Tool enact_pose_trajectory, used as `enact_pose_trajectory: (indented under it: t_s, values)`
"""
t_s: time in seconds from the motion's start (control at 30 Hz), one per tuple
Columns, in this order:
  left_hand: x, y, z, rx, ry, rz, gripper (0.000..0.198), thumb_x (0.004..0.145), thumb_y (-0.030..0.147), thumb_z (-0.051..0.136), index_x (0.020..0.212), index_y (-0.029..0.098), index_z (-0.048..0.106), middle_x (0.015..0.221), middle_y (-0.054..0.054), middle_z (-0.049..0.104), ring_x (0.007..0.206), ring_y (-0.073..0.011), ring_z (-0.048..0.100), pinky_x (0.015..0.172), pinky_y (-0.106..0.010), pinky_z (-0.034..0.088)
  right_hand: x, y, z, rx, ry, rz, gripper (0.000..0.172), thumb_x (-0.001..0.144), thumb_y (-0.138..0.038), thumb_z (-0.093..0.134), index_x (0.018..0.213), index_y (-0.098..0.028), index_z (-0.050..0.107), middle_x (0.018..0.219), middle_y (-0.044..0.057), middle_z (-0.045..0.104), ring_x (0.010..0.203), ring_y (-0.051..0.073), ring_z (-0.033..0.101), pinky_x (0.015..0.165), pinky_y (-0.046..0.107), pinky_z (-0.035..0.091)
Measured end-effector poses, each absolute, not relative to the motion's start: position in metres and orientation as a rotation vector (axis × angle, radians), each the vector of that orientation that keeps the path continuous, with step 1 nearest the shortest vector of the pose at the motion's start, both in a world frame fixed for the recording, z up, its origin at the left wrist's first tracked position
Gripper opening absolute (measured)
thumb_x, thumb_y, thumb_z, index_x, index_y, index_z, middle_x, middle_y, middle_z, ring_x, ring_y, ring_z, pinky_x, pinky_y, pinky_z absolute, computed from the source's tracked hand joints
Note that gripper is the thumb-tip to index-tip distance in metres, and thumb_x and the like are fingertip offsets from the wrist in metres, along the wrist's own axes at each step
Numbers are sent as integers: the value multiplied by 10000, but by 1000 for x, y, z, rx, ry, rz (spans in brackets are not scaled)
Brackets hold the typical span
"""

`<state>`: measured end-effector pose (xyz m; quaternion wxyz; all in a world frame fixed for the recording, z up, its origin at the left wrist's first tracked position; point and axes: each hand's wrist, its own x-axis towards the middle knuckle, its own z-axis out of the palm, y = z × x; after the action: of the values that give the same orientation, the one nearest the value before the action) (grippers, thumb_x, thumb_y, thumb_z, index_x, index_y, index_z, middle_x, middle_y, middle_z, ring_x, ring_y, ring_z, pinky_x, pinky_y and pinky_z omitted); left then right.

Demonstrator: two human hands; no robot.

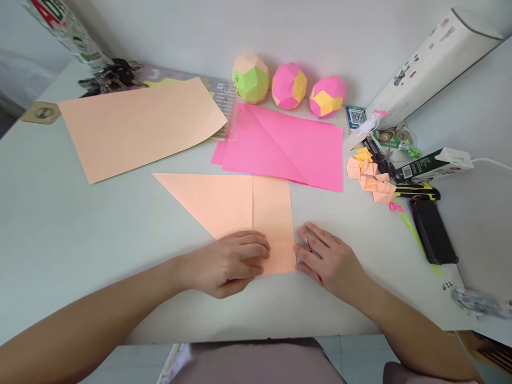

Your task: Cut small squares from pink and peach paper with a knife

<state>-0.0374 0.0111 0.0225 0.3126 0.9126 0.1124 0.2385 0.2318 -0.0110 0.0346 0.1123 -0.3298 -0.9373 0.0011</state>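
Note:
A sheet of peach paper [224, 200], folded to a point at its left, lies on the desk before me with an upright seam or edge near its middle. My left hand [232, 262] presses down on its lower part, fingers curled and close together. At the paper's right edge is my right hand [328, 261], fingertips touching that edge. A slim red tool [308, 244] with a metallic tip passes between its fingers; most of it is hidden, so its exact kind cannot be made out.
Behind lie pink sheets [296, 138] and a larger peach sheet [140, 128]. Three paper balls [289, 86] line the wall. To the right are small folded paper pieces [374, 181], a yellow-black cutter [418, 191], a carton [436, 164] and a black case [434, 232]. Keys [114, 74] sit back left.

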Motion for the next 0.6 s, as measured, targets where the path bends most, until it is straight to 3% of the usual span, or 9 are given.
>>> enact_pose_trajectory:
  t_s: [0.17, 0.33, 0.47, 0.6]
  values:
    - [-38, 13, 24, 2398, 272, 593, 199, 827, 67, 445, 832, 159, 622, 945, -119, 593, 963, -228, 540, 938, -448, 452, 230, -2, 38, -907, -2518, 115, 125, 897, -263, 565, 944, -172, 638, 969, 121, 693, 1012, 255, 639, 779, 374, 567]
    - [-40, 14, 20, 2408, 260, 629, 251, 825, 43, 420, 780, 169, 633, 899, -107, 584, 931, -219, 533, 895, -419, 468, 213, -19, 51, -843, -2098, 919, 425, 1004, -382, 215, 1135, -176, 563, 691, 32, 576, 640, 160, 588, 568, 317, 503]
    - [-42, 15, 15, 2419, 267, 642, 260, 840, 48, 444, 767, 176, 658, 874, -94, 587, 929, -210, 540, 891, -391, 469, 193, -35, 54, -992, -1919, 1505, 287, 991, -368, 289, 933, -205, 519, 652, -22, 518, 548, 112, 488, 535, 267, 457]
    - [-43, 16, 11, 2399, 282, 657, 223, 862, 96, 497, 778, 185, 683, 893, -94, 604, 951, -213, 557, 896, -378, 467, 174, -32, 51, -1031, -2022, 1446, 234, 930, -295, 430, 727, -202, 498, 623, -10, 527, 562, 112, 484, 513, 238, 425]
